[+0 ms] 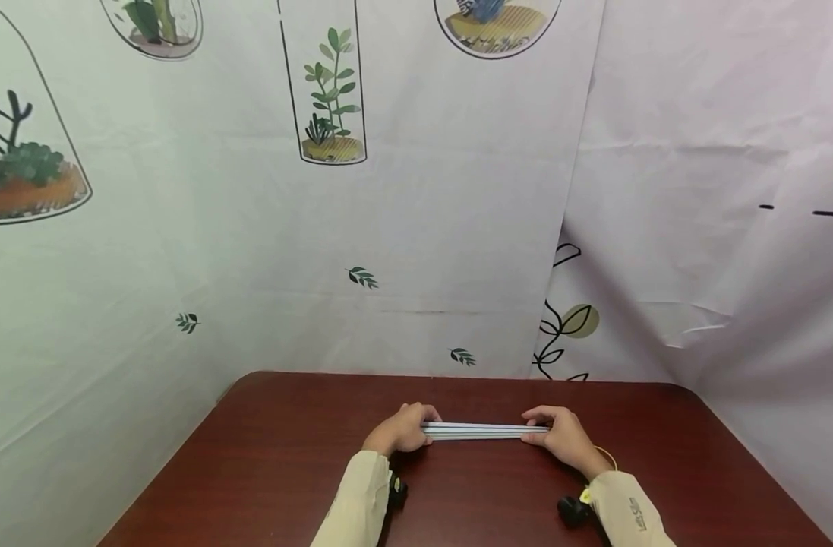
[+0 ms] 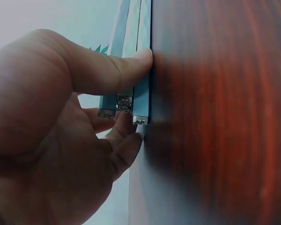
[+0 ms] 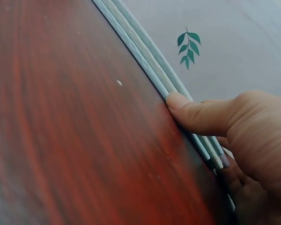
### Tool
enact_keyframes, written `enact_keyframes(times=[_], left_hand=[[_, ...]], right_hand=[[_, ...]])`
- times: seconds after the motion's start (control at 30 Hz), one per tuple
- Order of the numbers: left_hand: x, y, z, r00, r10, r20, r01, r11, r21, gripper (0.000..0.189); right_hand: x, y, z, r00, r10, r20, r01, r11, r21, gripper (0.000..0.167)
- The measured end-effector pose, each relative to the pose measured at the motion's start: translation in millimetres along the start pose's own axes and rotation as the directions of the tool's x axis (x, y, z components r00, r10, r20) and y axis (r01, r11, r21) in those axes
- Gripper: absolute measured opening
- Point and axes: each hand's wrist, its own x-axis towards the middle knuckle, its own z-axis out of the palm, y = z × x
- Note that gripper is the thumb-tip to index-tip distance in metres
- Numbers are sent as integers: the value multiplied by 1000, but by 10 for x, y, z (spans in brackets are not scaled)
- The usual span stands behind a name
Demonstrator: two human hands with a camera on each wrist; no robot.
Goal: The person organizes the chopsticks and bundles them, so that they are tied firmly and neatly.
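Note:
Three slim pale-blue bars [image 1: 481, 431], side by side and squared at the ends, lie lengthwise between my hands, low over the table. At their left end, my left hand [image 1: 405, 429] grips them, its thumb across the near side and the fingers behind. Small patterned, silvery end faces show on the bars [image 2: 141, 89] in the left wrist view. My right hand [image 1: 560, 437] pinches the opposite end between thumb and fingers. In the right wrist view, its thumb [image 3: 196, 112] presses along the bars [image 3: 145, 58], whose tips are darker there. The right fingers are partly hidden behind them.
The dark red-brown wooden table [image 1: 286, 486] has rounded far corners. Behind it hangs a pale cloth [image 1: 416, 228] printed with plants in glass jars. Black wrist devices [image 1: 575, 510] sit below both hands, by the cream sleeves [image 1: 628, 505].

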Motion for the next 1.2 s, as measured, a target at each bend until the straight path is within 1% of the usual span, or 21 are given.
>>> enact_keyframes(times=[0.1,0.17,0.3,0.37,0.43,0.6,0.77,0.9,1.03,1.2], left_hand=[[9,-1,-3,1000,-1,2,1,1000,-12,27],[14,-1,-9,1000,1,4,-1,1000,-3,28],[18,27,-34,1000,5,-9,-4,997,75,27],[11,54,-47,1000,-3,-11,5,994,106,25],[5,77,-51,1000,-16,-10,17,993,117,24],[2,89,-26,999,-45,-2,45,996,83,25],[9,77,-14,999,-33,-6,33,999,43,24],[27,83,-16,1000,-12,-2,12,999,49,28],[26,94,-19,1000,-17,9,17,997,69,28],[-1,97,-13,999,-30,21,28,997,69,20]], right_hand=[[5,17,1,1000,-14,-9,14,1000,17,29],[10,24,-3,999,-36,-2,36,999,21,28],[27,37,-18,997,-70,15,69,997,17,24],[30,41,-25,997,-72,18,72,997,15,21],[24,41,-26,998,-64,14,63,998,14,19],[-10,58,-31,998,-57,9,56,998,29,19],[-20,90,-57,996,-80,49,78,995,57,23],[-10,86,-65,996,-85,40,83,995,50,22],[-5,65,-57,997,-73,23,72,997,31,21],[-5,50,-53,995,-74,62,73,997,20,19]])
